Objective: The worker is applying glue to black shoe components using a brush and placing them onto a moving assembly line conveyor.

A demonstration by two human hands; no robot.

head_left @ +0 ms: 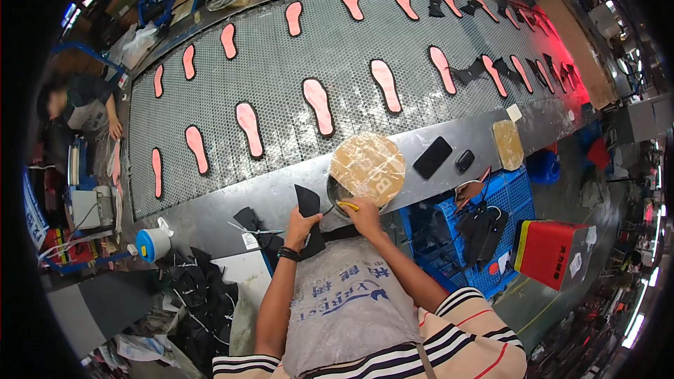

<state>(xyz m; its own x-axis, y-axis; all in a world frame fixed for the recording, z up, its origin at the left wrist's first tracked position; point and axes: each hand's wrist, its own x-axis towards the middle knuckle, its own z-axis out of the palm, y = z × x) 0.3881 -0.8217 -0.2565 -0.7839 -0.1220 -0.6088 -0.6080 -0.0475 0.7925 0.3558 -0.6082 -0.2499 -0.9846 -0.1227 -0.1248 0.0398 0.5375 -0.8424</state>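
Observation:
My left hand (302,227) grips a black fabric piece (307,200) that stands up from the fingers, over the metal edge of the conveyor table. Close to it on the right, my right hand (364,217) is closed around a thin tool with a yellow handle (348,205). The tool's working end points toward the black piece; its kind is hard to make out. Just beyond the right hand stands a round container, mostly covered by a taped cardboard disc (370,168), with its dark opening showing on the near left side.
Pink insoles with black rims (319,107) lie in two rows on the mesh conveyor (281,63). A black phone (433,158) rests on the metal edge. Blue crates (516,207) and a red box (551,253) stand at right. Black pieces (203,295) pile at left. Co-workers (95,109) sit around.

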